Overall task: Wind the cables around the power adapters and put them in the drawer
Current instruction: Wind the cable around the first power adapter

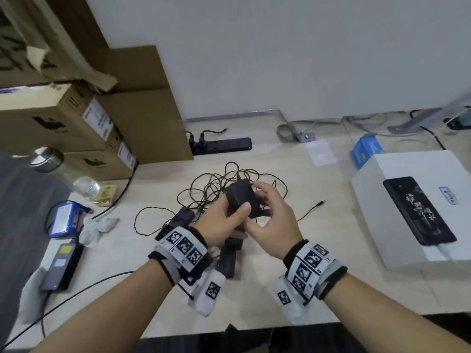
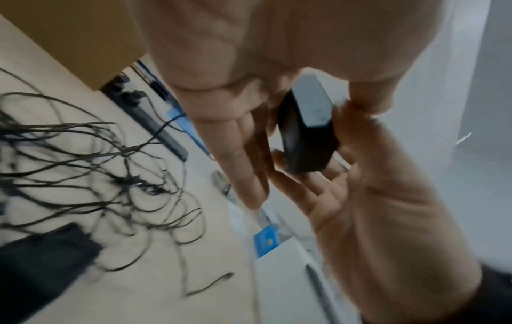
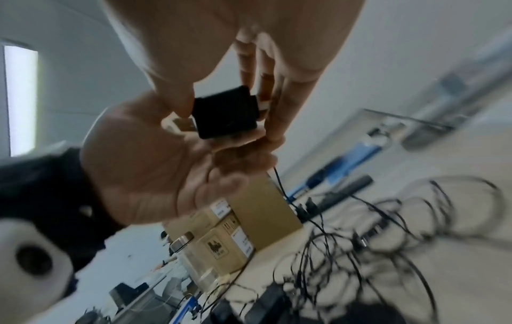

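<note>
A black power adapter is held up above the table between both hands. My left hand grips it from the left, thumb across its near face. My right hand pinches it from the right, fingers curled over its top. A thin black cable hangs down from below the hands. It drops towards a loose tangle of cables on the table. Two more black adapters lie under and beside my left wrist. No drawer is in view.
Stacked cardboard boxes stand at the back left, with a black power strip beside them. At the right a white box carries a phone, with a blue box behind it. A bottle and a blue pack sit left.
</note>
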